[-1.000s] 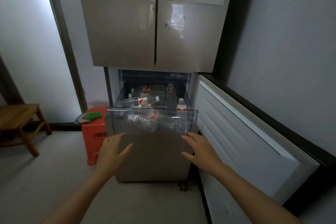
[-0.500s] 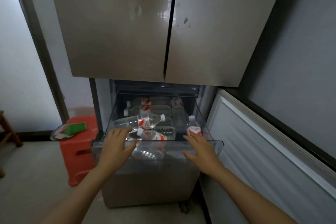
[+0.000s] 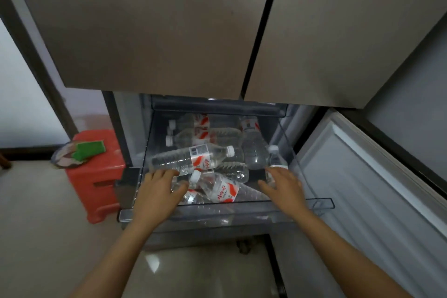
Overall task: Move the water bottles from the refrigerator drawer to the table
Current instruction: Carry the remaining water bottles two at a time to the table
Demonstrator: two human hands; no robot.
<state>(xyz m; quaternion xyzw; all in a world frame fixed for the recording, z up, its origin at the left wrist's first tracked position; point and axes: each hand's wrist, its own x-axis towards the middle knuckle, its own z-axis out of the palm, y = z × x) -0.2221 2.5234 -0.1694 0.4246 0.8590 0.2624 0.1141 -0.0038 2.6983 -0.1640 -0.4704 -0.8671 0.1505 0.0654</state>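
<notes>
Since half a second ago both of our hands have gone past the front rim of the drawer [image 3: 242, 206] and now reach in over the water bottles [image 3: 225, 135]. Left of the drawer stands a red stool [image 3: 96, 176], with a green sponge [image 3: 90, 149] lying on a plate [image 3: 60, 159] on top of it. Over the drawer's front left corner is our left hand [image 3: 158, 189], spread wide and holding nothing. Its fingertips [image 3: 169, 173] touch the base end of a long bottle [image 3: 191, 158] that lies crosswise in the drawer's middle, cap to the right. Its thumb is just beside the white cap of a front bottle [image 3: 219, 189], which lies slanting against the drawer's front wall. At the drawer's back the back bottles [image 3: 193, 129] lie stacked with their caps to the left. Near the drawer's right wall a small bottle [image 3: 274, 156] stands upright. Our right hand [image 3: 284, 185] is in front of it, fingers loosely straight and gripping nothing; the fingertips cover its lower part, and we cannot tell whether they touch it. Right of the drawer the lower door [image 3: 362, 189] stands swung open, and above the drawer the two upper doors [image 3: 157, 31] are closed
</notes>
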